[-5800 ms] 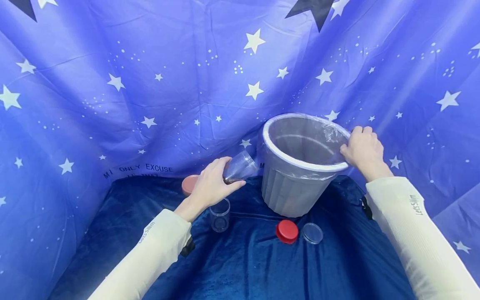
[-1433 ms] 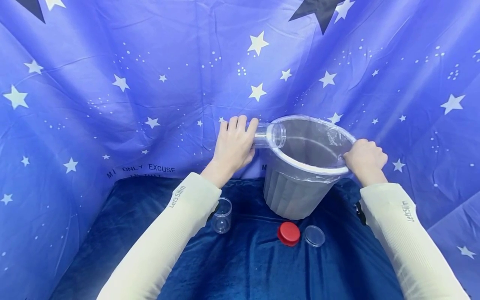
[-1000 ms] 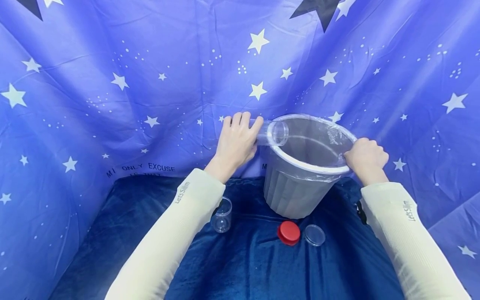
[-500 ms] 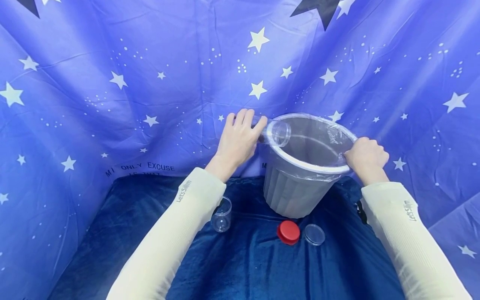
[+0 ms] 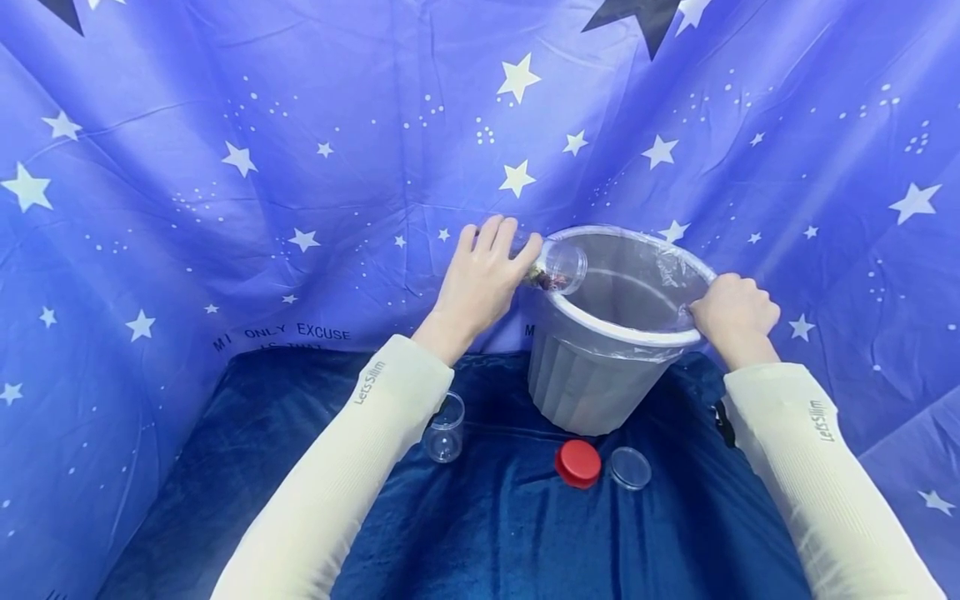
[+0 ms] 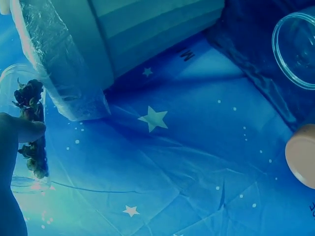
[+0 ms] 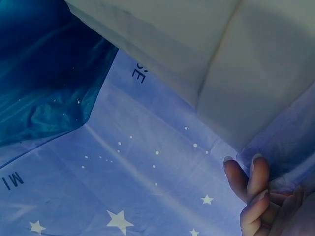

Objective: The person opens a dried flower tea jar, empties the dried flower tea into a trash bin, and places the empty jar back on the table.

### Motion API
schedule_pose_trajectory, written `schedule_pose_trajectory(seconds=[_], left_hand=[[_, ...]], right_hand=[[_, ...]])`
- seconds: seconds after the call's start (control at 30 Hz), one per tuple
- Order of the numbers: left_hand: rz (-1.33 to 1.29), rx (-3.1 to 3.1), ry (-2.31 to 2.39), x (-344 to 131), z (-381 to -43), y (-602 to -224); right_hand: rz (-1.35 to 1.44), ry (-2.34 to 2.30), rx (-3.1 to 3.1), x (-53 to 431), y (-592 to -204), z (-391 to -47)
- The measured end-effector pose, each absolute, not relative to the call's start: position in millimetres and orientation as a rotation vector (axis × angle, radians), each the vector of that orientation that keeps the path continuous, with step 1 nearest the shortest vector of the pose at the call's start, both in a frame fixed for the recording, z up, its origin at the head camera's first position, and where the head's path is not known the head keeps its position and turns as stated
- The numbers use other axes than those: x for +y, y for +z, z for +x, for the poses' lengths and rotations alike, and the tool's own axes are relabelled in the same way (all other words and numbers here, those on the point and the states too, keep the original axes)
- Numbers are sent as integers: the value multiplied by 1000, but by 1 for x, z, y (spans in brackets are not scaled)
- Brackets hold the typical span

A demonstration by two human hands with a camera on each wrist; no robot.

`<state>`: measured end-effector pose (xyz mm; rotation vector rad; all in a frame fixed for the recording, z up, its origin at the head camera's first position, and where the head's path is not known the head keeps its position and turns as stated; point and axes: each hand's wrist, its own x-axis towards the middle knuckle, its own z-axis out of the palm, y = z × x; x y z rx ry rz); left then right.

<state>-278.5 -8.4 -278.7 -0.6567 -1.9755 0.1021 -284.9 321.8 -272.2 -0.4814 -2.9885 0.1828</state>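
My left hand (image 5: 480,279) grips a clear plastic jar (image 5: 572,265) tipped on its side, its mouth over the left rim of a grey trash bin (image 5: 581,387). Small dried flower buds (image 6: 32,98), dark red and greenish, lie along the jar's lower wall in the left wrist view. On the bin's far side, my right hand (image 5: 735,321) holds the rim and the clear liner bag (image 5: 667,271) folded over it. Curled right fingers (image 7: 258,174) show low in the right wrist view. A second clear jar (image 5: 445,437) stands upright below my left forearm.
A red lid (image 5: 579,462) and a clear round lid (image 5: 630,468) lie in front of the bin on dark blue cloth (image 5: 480,533). A pinkish round lid (image 6: 301,156) shows in the left wrist view. Starry blue fabric (image 5: 360,192) hangs behind.
My left hand has carried the jar from above the cloth up to the bin's rim. In the last second it tilts further, and buds now show near the mouth. My right hand keeps its hold.
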Motion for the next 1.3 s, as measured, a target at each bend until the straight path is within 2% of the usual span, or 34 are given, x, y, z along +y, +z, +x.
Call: schedule_pose_trajectory(seconds=[0.67, 1.3], left_hand=[[-688, -1890, 167, -1, -279, -279], [-698, -2139, 74, -14, -275, -285]], right_hand=[[-475, 167, -2987, 322, -270, -286], [-460, 191, -2981, 322, -273, -284]])
